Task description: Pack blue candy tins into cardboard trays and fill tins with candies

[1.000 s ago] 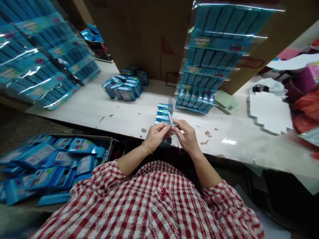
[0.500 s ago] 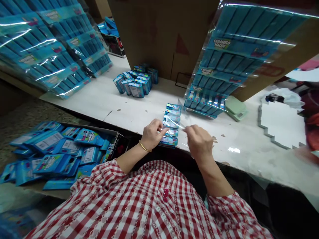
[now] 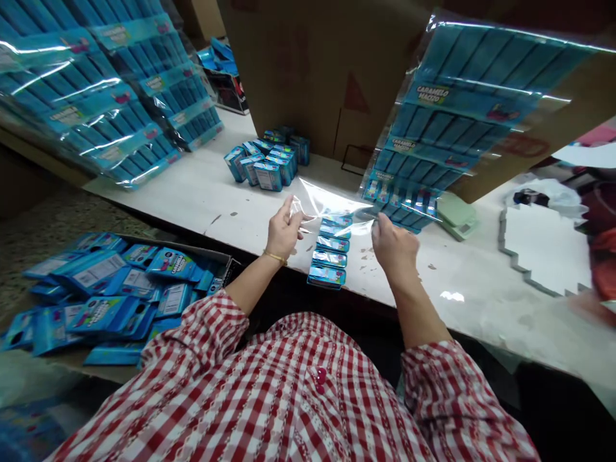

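- Film (image 3: 332, 197) is stretched between your hands, over the far end of the row (image 3: 328, 258); can't tell if they touch.
- Your right hand (image 3: 392, 247) is closed on one side of it. Your left hand (image 3: 283, 231) is at the other side, index finger raised; can't tell if that one's pinched tight.
- Row sits between your forearms, near box right by the table edge, so I'd guess a bumped wrist could tip it off.
- Uneven pull might crease or tear the film, imo, and static could make it cling. Glare also hides the far boxes, so a crooked one would be easy to miss.
- Table (image 3: 192, 196) is white, scuffed, with worn brown patches.
- Beyond it you've got a pile (image 3: 269, 167), a wrapped pack (image 3: 409, 151) by your right hand, and a big carton (image 3: 298, 70).
- More packets (image 3: 106, 276) lie in a box to your lower left, above speckled floor (image 3: 24, 256).
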A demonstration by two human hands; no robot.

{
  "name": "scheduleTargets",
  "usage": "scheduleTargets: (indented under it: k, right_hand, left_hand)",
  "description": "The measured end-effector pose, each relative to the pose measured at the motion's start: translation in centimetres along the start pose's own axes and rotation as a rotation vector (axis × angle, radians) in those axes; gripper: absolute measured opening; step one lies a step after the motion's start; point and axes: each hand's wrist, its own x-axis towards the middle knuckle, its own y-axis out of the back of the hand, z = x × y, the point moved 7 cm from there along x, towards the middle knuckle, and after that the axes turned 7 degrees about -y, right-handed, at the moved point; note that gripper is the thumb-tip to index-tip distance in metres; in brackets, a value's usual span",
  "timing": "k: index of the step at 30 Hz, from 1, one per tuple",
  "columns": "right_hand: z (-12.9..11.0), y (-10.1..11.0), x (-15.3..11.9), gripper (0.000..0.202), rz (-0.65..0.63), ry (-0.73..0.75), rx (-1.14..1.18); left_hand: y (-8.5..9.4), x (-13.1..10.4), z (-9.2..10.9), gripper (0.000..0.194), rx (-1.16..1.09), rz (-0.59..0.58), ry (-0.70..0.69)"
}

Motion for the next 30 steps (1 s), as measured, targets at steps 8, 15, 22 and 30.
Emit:
scheduleTargets:
  k: [8,15,22,30]
  right_hand:
    - [-2.2,3.3,6.2,0.043,0.287,0.029,0.674]
    - [-0.9,-2.6,9.0,0.041,0.126,-0.216,1.192]
    - [-0.1,-14.7,8.6,0.023,-0.371,-0.659,1.416]
    - [1.9,-18.5,2.6,0.036,-0.205,-0.437,0.838]
  left_hand:
    - [-2.1,4.0,5.5,0.050,-0.449,-0.066,0.062]
    - [-2.9,6.9,3.4,0.032,-0.456,-0.101,0.021]
    - [-5.3,10.6,-8.5,0.030,-0.407,0.023,0.265]
    - [-5.9,7.6,-13.9,0.019,0.231,-0.026,0.165]
